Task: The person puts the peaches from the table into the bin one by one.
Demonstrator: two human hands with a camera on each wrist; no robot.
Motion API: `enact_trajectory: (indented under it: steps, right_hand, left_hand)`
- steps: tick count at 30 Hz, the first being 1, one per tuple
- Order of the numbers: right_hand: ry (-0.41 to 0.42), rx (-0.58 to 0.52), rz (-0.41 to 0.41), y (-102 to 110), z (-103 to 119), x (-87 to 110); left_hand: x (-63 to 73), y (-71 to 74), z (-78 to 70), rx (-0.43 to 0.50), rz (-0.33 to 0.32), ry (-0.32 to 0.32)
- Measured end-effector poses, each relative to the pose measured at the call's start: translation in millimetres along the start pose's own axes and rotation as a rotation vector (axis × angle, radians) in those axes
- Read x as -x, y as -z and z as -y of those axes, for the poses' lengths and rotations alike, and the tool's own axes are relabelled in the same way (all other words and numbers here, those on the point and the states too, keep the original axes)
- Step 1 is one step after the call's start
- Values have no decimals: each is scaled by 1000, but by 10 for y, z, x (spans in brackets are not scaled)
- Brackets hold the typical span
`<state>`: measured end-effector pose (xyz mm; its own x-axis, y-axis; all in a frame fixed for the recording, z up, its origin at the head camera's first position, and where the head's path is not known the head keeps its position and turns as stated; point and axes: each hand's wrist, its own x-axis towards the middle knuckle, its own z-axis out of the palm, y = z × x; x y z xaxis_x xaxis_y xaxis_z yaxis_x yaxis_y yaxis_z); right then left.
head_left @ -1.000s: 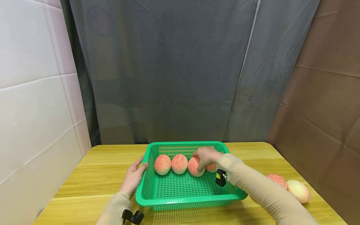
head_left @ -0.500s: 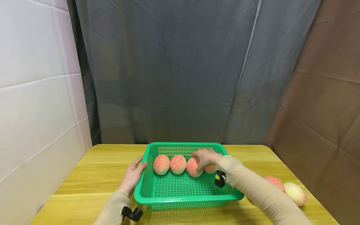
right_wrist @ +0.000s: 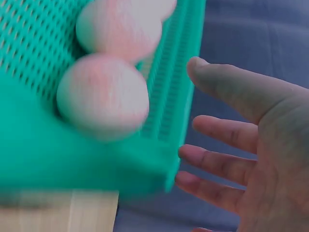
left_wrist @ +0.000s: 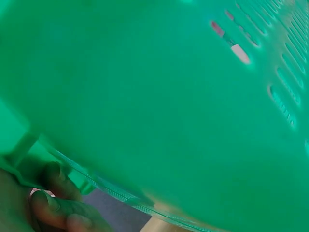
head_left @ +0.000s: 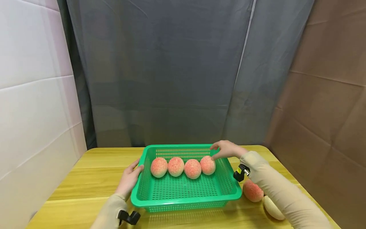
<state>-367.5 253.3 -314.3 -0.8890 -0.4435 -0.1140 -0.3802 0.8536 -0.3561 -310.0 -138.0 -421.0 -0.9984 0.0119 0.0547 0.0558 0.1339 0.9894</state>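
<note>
A row of several pink-and-cream peaches [head_left: 192, 169] lies inside a green plastic basket [head_left: 186, 202], toward its back half. My left hand [head_left: 128, 180] holds the basket's left rim, thumb on top; the left wrist view shows its fingers [left_wrist: 63, 208] curled under the edge. Over the back right corner of the basket is my right hand [head_left: 227, 149], holding nothing. In the right wrist view its fingers [right_wrist: 217, 162] are spread, apart from the rightmost peach [right_wrist: 103, 96].
Two more fruits lie on the wooden table [head_left: 85, 178] right of the basket: a red peach [head_left: 253, 190] and a pale yellow one [head_left: 273, 208], partly behind my right forearm. A grey curtain [head_left: 171, 79] hangs behind the table, with a brown cloth [head_left: 323, 95] on the right.
My right hand has let go of the third peach from the left and moved right and up, uncovering the rightmost peach. My left hand stays on the rim.
</note>
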Motion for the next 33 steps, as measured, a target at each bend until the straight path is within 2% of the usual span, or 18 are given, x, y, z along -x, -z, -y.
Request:
enact_trajectory:
  steps: [5,12,15,23,29,33]
  right_hand:
    - [-12,-6,-32,142,-243,261]
    - [7,65,9,40,-476,491]
    - [3,104,28,-42,-509,581]
    - [13,110,101,-215,-495,821]
    - [-74,50,171,-337,-519,888]
    - [-78,76,175,-380,-546,900]
  left_hand:
    - [12,87,-4,-16,7,8]
    - [15,236,25,-47,0,16]
    - [21,263,41,-43,-8,20]
    - [19,261,36,-32,-23,25]
    - [12,253,29,-14,-24,32]
    - [3,240,18,-18,-28,25]
